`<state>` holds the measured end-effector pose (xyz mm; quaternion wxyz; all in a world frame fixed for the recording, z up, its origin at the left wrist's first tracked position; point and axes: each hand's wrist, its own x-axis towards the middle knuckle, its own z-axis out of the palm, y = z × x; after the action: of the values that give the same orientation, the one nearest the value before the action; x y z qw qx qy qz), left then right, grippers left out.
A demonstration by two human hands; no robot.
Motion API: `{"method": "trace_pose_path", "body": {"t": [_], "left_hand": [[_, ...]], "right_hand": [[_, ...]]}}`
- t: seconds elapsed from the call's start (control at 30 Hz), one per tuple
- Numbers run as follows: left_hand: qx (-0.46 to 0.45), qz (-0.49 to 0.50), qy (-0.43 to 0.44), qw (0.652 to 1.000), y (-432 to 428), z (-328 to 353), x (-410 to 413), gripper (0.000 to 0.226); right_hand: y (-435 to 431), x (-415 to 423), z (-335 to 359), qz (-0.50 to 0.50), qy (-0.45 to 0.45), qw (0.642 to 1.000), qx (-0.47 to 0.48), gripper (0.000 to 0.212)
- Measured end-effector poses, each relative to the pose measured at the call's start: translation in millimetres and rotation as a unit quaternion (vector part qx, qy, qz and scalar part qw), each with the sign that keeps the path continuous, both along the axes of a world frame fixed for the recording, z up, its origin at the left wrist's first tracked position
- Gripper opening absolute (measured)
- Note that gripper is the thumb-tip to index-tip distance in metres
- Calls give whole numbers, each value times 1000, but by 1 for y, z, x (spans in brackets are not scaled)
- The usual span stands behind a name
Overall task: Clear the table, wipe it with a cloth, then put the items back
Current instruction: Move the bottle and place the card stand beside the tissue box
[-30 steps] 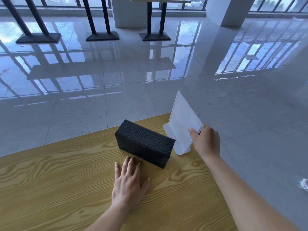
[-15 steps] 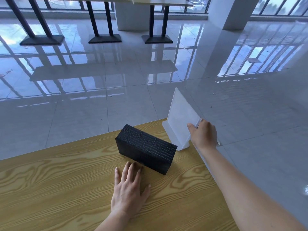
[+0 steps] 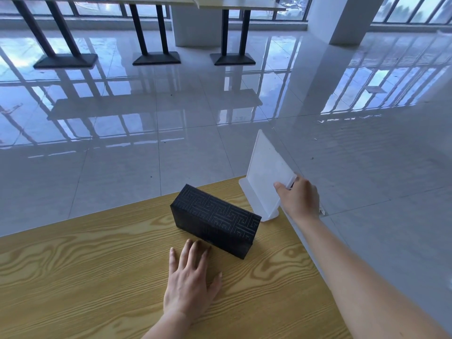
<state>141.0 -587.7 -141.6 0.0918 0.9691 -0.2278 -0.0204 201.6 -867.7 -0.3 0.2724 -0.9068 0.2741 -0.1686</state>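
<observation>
At the table [image 3: 97,277] corner, the right grip [image 3: 299,200] holds the white stand [image 3: 264,172].

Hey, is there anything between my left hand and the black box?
Nothing visible. The left hand lies flat on the table, its fingertips right at the near side of the box. The stand, pinched by the right hand, is beyond the box, out of the way.

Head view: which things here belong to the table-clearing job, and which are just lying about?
Job: wooden table; black patterned box; white sign holder, pinched by the right hand; left hand, flat on the table.
Not part of it: other tables; pillar; tiled floor.
</observation>
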Motion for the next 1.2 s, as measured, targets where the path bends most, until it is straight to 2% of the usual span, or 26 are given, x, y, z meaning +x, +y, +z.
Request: {"method": "trace_pose_path", "body": {"t": [0.17, 0.3, 0.5, 0.6, 0.77, 1.0, 1.2], "left_hand": [[4, 3, -1, 1000, 0, 0, 0, 72], [0, 2, -7, 1000, 0, -1, 0, 71], [11, -3, 17, 1000, 1, 0, 0, 73], [9, -18, 49, 999, 7, 11, 2, 73], [11, 1, 73, 997, 26, 58, 0, 70], [-13, -11, 17, 1000, 62, 128, -12, 67], [-19, -15, -35, 999, 93, 186, -35, 66]], "right_hand": [[0, -10, 3, 28, 0, 1000, 0, 39], [-1, -23, 4, 27, 15, 999, 9, 37], [12, -55, 8, 14, 82, 996, 16, 48], [26, -73, 15, 26, 109, 994, 2, 42], [55, -99, 39, 60, 139, 987, -62, 39], [107, -136, 78, 82, 150, 973, -158, 43], [151, -163, 104, 104, 113, 975, -161, 48]]}}
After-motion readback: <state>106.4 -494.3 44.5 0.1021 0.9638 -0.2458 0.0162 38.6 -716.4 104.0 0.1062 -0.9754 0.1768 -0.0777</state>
